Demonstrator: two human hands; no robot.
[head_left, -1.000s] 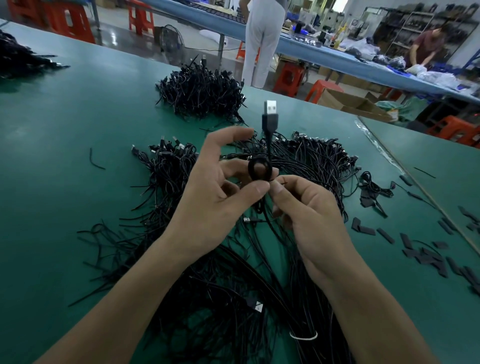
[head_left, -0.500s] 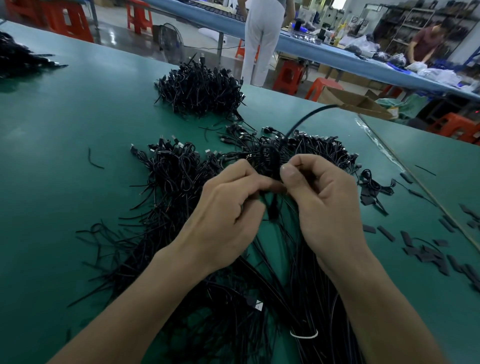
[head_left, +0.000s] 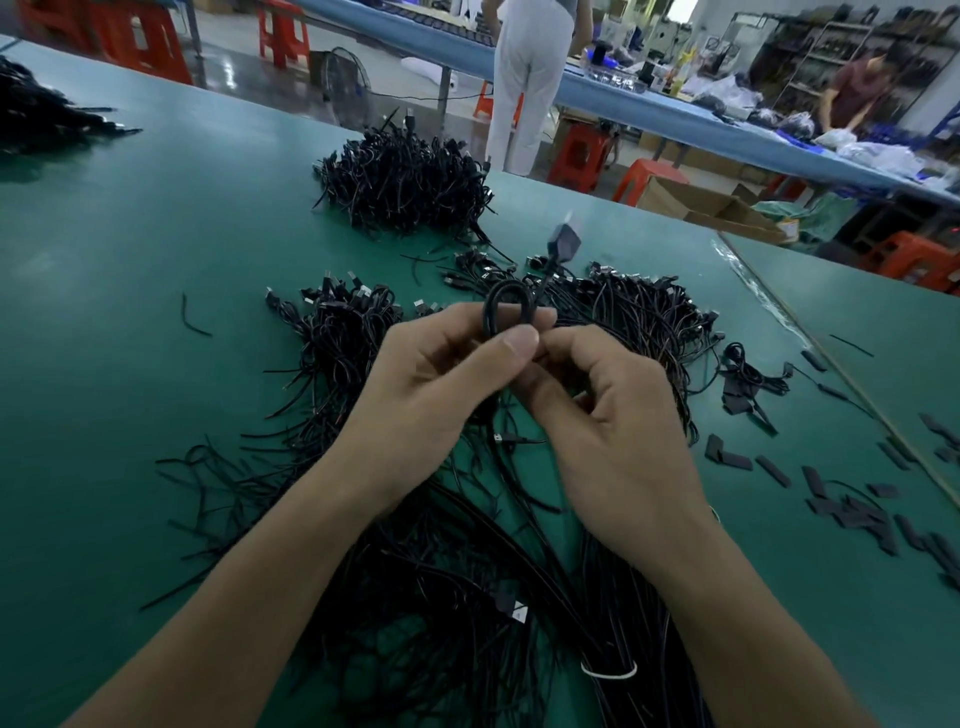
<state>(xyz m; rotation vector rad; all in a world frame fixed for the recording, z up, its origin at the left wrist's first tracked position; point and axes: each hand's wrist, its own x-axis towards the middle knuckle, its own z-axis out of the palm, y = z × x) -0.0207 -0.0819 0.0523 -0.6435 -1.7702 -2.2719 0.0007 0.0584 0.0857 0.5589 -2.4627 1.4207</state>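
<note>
Head view, with every place told from the small loop of the one thin black USB cable (head_left: 506, 306) held up over the green tabletop (head_left: 130, 415).

Nearer than the loop lies one long bundle of black cables (head_left: 441, 597), bound by one white band (head_left: 608, 673). Two bare hands meet just under the loop. The left hand (head_left: 431, 395) pinches the loop's base between thumb and fingers. The right hand (head_left: 613, 431), fingers curled, pinches the same cable just beside it, so both hands are clamped on the cable. Above the loop its one black plug with a silver tip (head_left: 566, 236) stands tilted in the air, blurred.

Left of the loop sits one tangled heap of black cables (head_left: 337, 332), and right of it a second heap (head_left: 639, 312). Farther left lies one short curved scrap of black wire (head_left: 195, 319). Well to the right are flat black sleeve pieces (head_left: 852, 514), well over a dozen and too scattered to count exactly.

Beyond the loop is a third, rounder black heap (head_left: 405, 176), and far to the left, at the picture's edge, a fourth (head_left: 41, 124).

Past the tabletop's far edge stand two people, one in white trousers (head_left: 524, 88) and one in a dark red shirt (head_left: 857, 88). With them are one open brown cardboard box (head_left: 706, 205) and at least six orange-red plastic stools (head_left: 576, 156).
</note>
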